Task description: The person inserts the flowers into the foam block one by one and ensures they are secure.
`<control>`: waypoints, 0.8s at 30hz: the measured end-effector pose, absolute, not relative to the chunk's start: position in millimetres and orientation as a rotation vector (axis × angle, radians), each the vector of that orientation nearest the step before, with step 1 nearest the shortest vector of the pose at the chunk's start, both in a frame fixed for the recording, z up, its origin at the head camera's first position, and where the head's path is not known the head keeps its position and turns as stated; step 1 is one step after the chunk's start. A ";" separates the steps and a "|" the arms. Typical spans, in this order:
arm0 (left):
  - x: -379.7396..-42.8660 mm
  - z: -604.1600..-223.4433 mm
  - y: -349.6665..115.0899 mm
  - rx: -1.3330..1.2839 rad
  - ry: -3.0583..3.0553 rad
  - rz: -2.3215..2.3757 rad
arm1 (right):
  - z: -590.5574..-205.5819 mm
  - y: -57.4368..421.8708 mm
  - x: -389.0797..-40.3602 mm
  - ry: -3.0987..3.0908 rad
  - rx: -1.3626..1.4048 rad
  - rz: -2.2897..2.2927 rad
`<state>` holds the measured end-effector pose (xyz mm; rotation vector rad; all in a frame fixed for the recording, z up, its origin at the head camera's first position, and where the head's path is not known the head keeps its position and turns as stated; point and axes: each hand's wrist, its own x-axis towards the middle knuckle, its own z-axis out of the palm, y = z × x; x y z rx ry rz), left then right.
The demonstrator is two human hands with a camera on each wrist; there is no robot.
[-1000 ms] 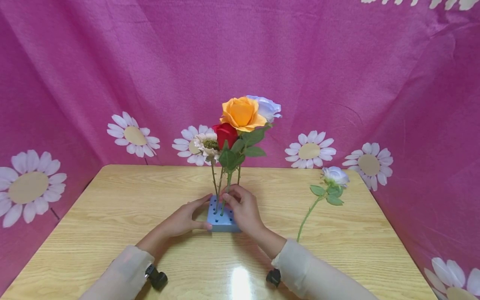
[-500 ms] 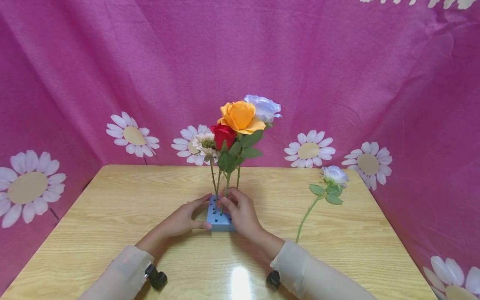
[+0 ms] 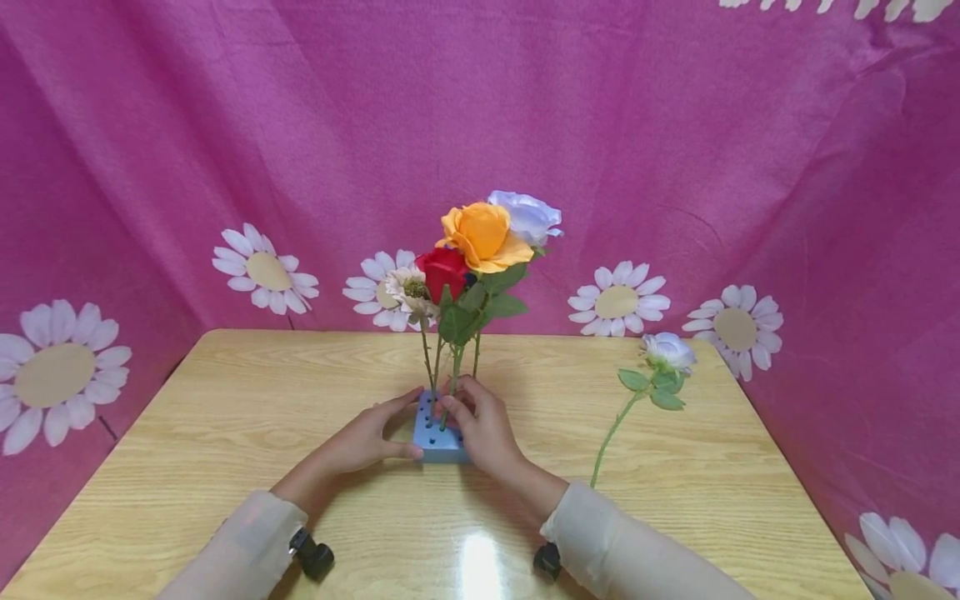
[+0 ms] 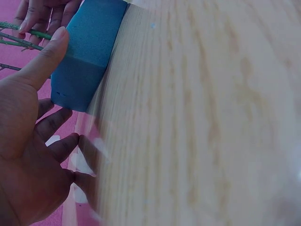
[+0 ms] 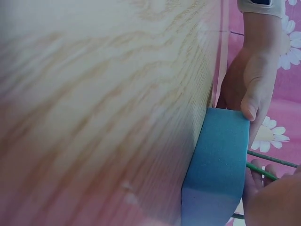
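A blue block (image 3: 442, 455) with holes in its top stands on the table and bears several artificial flowers. My left hand (image 3: 366, 437) holds its left side, thumb at the front corner and fingers behind, as the left wrist view also shows on the block (image 4: 87, 52). With thumb and fingers my right hand (image 3: 486, 429) pinches the green stem of an orange rose (image 3: 483, 235), low down by the holes. A red rose (image 3: 444, 275), a cream flower (image 3: 412, 290) and a pale purple rose (image 3: 531, 218) stand around it. My right fingertips are partly hidden.
Another pale purple rose (image 3: 669, 352) lies on the right of the wooden table (image 3: 300, 375), its stem toward the front. A pink cloth (image 3: 375, 125) printed with daisies hangs behind and at both sides. Black wrist cameras sit under both sleeves.
The orange rose has dipped slightly and shifted left, and the red rose has moved a little left and down. My right hand went slightly lower with the stem; my left hand stayed.
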<state>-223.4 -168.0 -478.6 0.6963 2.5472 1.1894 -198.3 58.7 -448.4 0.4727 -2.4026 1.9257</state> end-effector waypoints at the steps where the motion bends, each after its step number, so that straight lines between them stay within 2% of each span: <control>1: -223.6 -478.9 -168.1 0.695 2.545 1.190 | -448.6 58.7 -198.3 -2.405 0.471 1.927; 24: -223.0 -477.6 -169.9 0.672 2.541 1.202 | -448.6 69.0 -199.2 -2.306 0.469 1.946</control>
